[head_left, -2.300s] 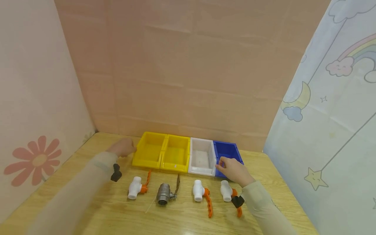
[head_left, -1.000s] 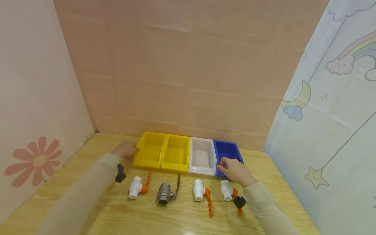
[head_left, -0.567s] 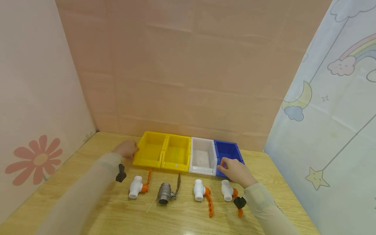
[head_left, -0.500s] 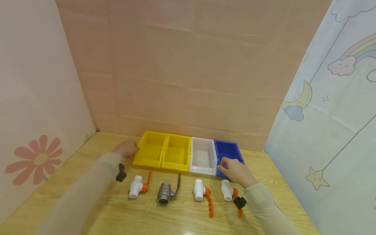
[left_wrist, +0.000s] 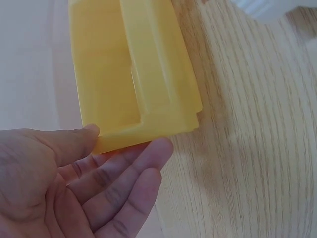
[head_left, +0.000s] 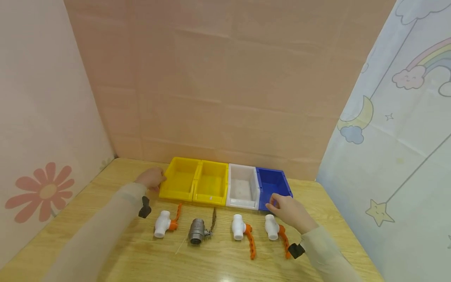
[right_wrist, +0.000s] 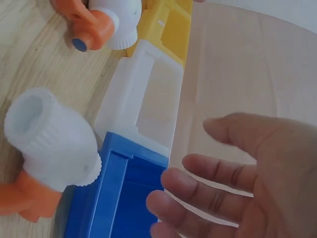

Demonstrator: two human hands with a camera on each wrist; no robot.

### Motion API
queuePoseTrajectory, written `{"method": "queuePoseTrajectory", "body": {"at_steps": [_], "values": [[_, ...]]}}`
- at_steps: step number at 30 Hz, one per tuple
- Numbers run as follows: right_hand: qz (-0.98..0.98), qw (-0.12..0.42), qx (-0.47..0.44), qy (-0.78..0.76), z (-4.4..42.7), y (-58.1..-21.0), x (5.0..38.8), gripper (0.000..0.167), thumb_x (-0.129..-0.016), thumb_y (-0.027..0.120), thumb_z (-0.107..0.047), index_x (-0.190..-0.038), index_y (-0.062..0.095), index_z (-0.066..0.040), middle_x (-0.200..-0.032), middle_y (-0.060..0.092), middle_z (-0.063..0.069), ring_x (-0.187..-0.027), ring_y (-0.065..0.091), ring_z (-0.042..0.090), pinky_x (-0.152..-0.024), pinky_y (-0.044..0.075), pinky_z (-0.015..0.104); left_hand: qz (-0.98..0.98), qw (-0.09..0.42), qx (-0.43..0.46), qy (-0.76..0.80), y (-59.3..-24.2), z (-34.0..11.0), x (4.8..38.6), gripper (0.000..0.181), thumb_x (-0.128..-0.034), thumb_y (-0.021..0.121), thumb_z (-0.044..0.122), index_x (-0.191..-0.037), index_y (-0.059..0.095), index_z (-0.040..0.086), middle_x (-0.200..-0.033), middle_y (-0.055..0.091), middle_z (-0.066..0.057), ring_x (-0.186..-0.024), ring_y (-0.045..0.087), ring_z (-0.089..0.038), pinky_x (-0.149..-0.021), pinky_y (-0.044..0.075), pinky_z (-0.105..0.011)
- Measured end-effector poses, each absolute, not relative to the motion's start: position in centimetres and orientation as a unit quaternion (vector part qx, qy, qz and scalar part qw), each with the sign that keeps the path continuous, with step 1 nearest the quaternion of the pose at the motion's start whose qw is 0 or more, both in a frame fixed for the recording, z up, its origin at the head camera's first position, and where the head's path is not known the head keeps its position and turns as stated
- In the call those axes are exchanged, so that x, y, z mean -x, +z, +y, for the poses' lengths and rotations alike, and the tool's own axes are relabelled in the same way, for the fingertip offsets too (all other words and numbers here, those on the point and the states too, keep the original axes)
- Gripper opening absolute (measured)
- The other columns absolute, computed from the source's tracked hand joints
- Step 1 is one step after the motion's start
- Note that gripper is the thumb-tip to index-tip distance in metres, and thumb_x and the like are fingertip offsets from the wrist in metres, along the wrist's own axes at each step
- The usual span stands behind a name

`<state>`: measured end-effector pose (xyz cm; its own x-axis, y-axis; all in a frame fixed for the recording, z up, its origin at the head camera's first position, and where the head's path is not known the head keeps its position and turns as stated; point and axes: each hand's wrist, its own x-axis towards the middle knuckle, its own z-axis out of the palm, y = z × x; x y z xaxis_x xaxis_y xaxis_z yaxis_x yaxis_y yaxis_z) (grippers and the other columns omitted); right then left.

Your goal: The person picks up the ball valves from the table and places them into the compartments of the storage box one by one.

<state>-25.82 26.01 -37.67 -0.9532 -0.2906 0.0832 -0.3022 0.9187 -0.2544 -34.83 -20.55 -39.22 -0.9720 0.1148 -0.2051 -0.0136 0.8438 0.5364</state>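
The right hand (head_left: 290,212) shifts back, fingers loosely parted and empty, near the front of the blue bin (head_left: 270,180), while the left hand (head_left: 150,178) pinches the leftmost yellow bin (head_left: 180,179), perhaps to steady it.

Draped work booth (head_left: 218,86), wooden table (head_left: 225,264), rainbow-printed sheet (head_left: 398,156)
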Motion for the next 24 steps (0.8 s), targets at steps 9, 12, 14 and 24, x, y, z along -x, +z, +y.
{"method": "queuePoseTrajectory", "body": {"at_steps": [9, 12, 14, 24], "values": [[-0.969, -0.091, -0.134, 0.185, 27.1, -39.0, 25.0, 0.071, -0.076, 0.079, -0.044, -0.129, 0.054, -0.004, -0.126, 0.058, 0.012, -0.117, 0.055, 0.031, -0.097, 0.045, 0.052, 0.952, 0.12, -0.02, 0.281, -39.0, -20.5, 34.7, 0.024, -0.1008, 0.048, 0.016, -0.113, 0.053, -0.005, -0.086, 0.061, -0.012, -0.065, 0.063, -0.02, -0.062, 0.056, -0.029], [-0.971, -0.101, -0.131, 0.174, 27.0, -39.7, 25.0, 0.075, -0.071, 0.084, -0.039, -0.128, 0.053, -0.001, -0.123, 0.058, 0.013, -0.115, 0.056, 0.031, -0.096, 0.046, 0.051, 0.952, 0.119, -0.022, 0.282, -39.0, -20.4, 34.6, 0.024, -0.1008, 0.048, 0.015, -0.112, 0.053, -0.005, -0.087, 0.061, -0.013, -0.064, 0.063, -0.02, -0.061, 0.056, -0.029], [-0.972, -0.102, -0.133, 0.167, 26.9, -40.2, 25.1, 0.076, -0.069, 0.086, -0.036, -0.128, 0.053, 0.0, -0.12, 0.059, 0.013, -0.11, 0.057, 0.03, -0.091, 0.049, 0.049, 0.952, 0.118, -0.022, 0.28, -39.0, -20.4, 34.6, 0.024, -0.1008, 0.048, 0.015, -0.112, 0.054, -0.005, -0.088, 0.062, -0.014, -0.065, 0.063, -0.02, -0.061, 0.056, -0.029], [-0.976, -0.095, -0.128, 0.149, 26.9, -41.6, 25.3, 0.073, -0.064, 0.09, -0.026, -0.123, 0.056, -0.001, -0.113, 0.061, 0.012, -0.093, 0.058, 0.021, -0.076, 0.052, 0.041, 0.953, 0.121, -0.023, 0.278, -39.0, -20.5, 34.8, 0.023, -0.1005, 0.049, 0.015, -0.112, 0.054, -0.005, -0.087, 0.061, -0.013, -0.065, 0.063, -0.02, -0.063, 0.056, -0.031]]}}
